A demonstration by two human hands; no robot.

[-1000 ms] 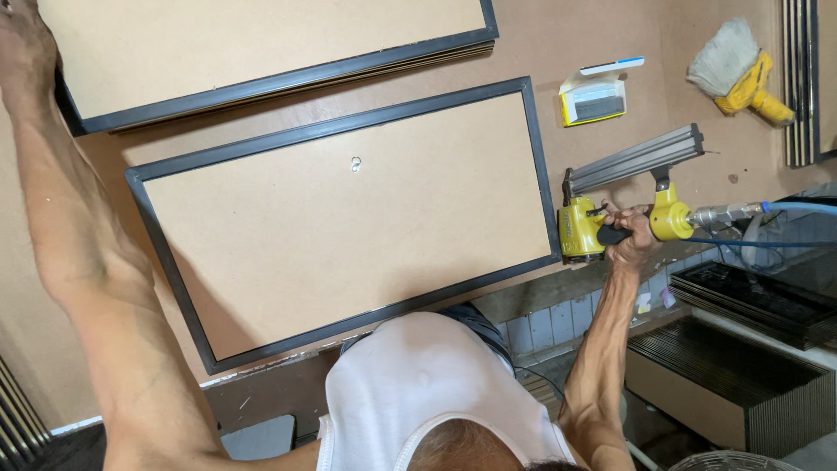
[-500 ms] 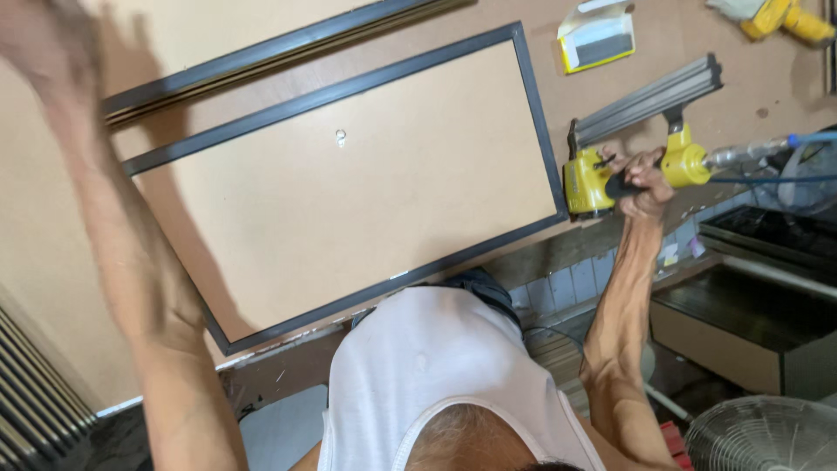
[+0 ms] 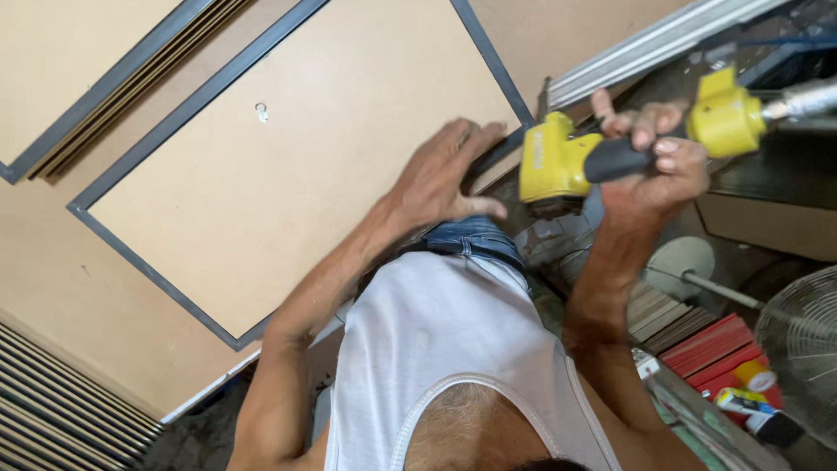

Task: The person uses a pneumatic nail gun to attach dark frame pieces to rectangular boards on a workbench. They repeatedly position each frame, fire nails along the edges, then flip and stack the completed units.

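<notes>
Fingers first: my right hand [image 3: 654, 170] is wrapped tight round the black grip of the yellow pneumatic nail gun [image 3: 610, 153], knuckles up, thumb and fingertips curled over the handle so nothing of the palm shows. The gun hangs in the air just off the right corner of the frame, its yellow nose pointing down and left, its long silver magazine [image 3: 654, 44] running up and away to the right, and a silvery air fitting [image 3: 806, 98] sticking out from the yellow rear cap.

My left hand [image 3: 445, 179] lies flat and open on the big rectangular picture frame with the tan hardboard back and thin dark grey edging [image 3: 288, 174] — fingers spread a little, fingertips reaching the frame's right edge, the thumb pointing toward the gun. It grips nothing; it only presses on the board. The two hands are near each other, not touching.

Further out on that board sits a small metal hanger loop [image 3: 261, 112], well apart from my left hand. Beyond the frame's top left corner lies a second frame of the same kind [image 3: 78, 52] on the tan worktable [image 3: 96, 331].

Off to the right, low down, stand a pale floor fan [image 3: 806, 349] and a stack of red boxes [image 3: 711, 349].
</notes>
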